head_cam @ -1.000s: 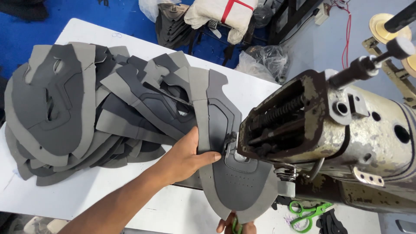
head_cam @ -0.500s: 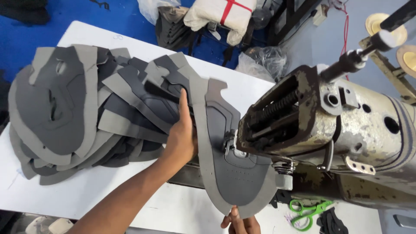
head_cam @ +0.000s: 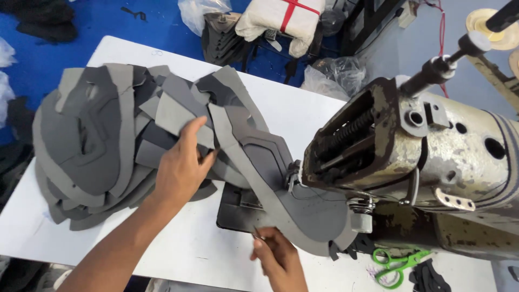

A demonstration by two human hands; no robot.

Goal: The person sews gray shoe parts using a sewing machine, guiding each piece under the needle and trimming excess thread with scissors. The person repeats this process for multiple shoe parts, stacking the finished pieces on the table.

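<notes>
A long grey shoe-upper piece (head_cam: pixel 292 200) lies under the head of an old cream sewing machine (head_cam: pixel 432 157), stretching from the pile to the table's near edge. My left hand (head_cam: pixel 181 167) rests on the far end of this piece, fingers spread, at the edge of a pile of similar grey cut pieces (head_cam: pixel 97 140). My right hand (head_cam: pixel 275 257) pinches the near edge of the grey piece just in front of the machine's dark base plate (head_cam: pixel 238 213).
Green-handled scissors (head_cam: pixel 397 262) lie on the white table (head_cam: pixel 292 108) at the near right. Beyond the table are plastic bags (head_cam: pixel 205 13), a white bundle with red straps (head_cam: pixel 281 21) and dark fabric on a blue floor.
My left hand slid left and away along the grey piece toward the pile. The piece has swung so its far end points more to the left. My right hand stays at its near edge.
</notes>
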